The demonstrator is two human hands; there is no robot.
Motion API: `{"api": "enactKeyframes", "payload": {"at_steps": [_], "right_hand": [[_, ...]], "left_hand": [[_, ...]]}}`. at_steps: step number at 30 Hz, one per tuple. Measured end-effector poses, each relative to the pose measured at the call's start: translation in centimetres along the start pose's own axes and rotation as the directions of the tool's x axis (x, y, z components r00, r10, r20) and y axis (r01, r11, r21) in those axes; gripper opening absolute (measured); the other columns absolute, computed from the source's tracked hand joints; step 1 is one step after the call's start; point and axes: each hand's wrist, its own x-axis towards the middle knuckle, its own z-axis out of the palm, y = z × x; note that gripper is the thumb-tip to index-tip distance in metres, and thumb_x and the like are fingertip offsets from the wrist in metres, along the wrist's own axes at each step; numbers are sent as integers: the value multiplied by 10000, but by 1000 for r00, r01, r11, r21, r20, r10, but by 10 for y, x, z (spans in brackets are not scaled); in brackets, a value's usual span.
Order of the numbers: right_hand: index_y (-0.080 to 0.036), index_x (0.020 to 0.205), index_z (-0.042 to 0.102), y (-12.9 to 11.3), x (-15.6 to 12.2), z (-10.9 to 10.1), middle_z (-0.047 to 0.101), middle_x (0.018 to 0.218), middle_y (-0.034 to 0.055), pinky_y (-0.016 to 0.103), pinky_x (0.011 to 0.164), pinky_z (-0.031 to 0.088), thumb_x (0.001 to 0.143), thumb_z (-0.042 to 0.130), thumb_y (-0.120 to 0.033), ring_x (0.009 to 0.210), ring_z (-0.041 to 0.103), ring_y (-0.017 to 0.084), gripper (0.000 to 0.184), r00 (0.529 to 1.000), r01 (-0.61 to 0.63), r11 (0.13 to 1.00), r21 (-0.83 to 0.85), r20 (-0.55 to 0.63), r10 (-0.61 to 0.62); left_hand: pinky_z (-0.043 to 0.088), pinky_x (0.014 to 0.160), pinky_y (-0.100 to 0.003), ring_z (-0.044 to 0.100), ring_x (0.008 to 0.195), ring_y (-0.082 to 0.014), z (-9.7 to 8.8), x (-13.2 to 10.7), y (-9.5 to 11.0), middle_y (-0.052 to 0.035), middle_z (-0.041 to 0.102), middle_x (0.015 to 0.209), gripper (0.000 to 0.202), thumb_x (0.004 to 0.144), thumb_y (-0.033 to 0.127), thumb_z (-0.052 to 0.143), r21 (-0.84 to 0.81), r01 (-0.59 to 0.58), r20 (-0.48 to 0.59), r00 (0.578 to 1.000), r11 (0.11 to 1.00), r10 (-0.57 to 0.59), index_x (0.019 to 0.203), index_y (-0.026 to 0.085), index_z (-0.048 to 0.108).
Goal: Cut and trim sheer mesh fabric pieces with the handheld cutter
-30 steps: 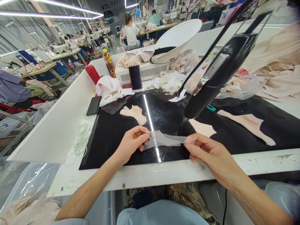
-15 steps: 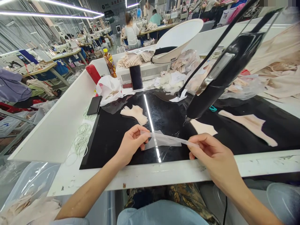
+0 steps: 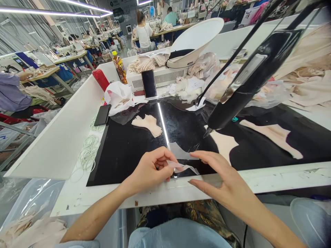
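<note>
My left hand (image 3: 155, 168) pinches one end of a thin translucent strip (image 3: 184, 167) above the front edge of the black work surface (image 3: 116, 158). The strip's other end hangs loose and slightly twisted toward the right. My right hand (image 3: 219, 172) is open beside that loose end, thumb and fingers spread apart. Behind the strip lies a flat translucent sheet piece (image 3: 181, 151), partly covered by my hands. A beige fabric piece (image 3: 147, 125) rests beyond my left hand. Another beige piece (image 3: 224, 143) lies behind my right hand, and a longer one (image 3: 274, 137) farther right.
A black arm-like tool (image 3: 238, 93) slants down over the right side. Pale green elastic loops (image 3: 89, 151) and a dark phone (image 3: 102, 115) lie at left. A second phone (image 3: 149, 84) stands at the back near a drink bottle (image 3: 119, 67) and a white bag (image 3: 119, 98).
My right hand has let go of the strip and opened. My left hand has moved slightly right and down, keeping its end, and the strip, stretched between both hands before, now hangs slack.
</note>
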Motion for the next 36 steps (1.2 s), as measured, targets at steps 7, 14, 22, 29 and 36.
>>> {"api": "enactKeyframes", "payload": {"at_steps": [7,14,22,29,36], "right_hand": [[-343,1240,612,-16,15,14,718,1118,17,349,886,535,932,624,-399,1049,645,192,313,981,194,980,33,21,-195],[-276,844,734,-30,21,15,678,719,-34,243,607,447,923,612,-367,674,598,115,172,989,-77,968,240,141,43],[-270,851,735,-33,20,14,707,716,-40,162,644,525,825,734,-446,669,656,86,179,967,-216,727,652,42,251],[-250,869,721,-24,15,18,679,690,-23,176,633,527,866,670,-509,668,626,97,264,959,-249,733,633,53,280],[-316,1145,644,-7,12,9,742,1078,12,281,920,552,891,652,-485,1009,684,157,305,875,-106,884,454,-380,301]], "left_hand": [[395,506,-181,530,530,-57,-3,-2,-8,23,626,732,65,835,139,639,149,-105,20,994,983,103,890,168,657],[409,591,-200,524,682,-81,-5,1,-7,-11,658,892,135,900,262,690,77,-219,-48,974,973,223,1009,190,660],[437,696,-230,552,789,-120,-3,6,-5,-36,642,941,430,785,450,819,-290,112,216,975,950,-49,1075,166,678],[500,854,-285,660,899,-156,2,6,-3,-67,716,935,251,889,381,734,-345,91,126,991,934,-50,882,143,655],[521,653,-221,692,630,-109,2,6,-4,-30,725,760,267,955,390,654,-365,196,194,972,910,-132,876,151,568]]}}
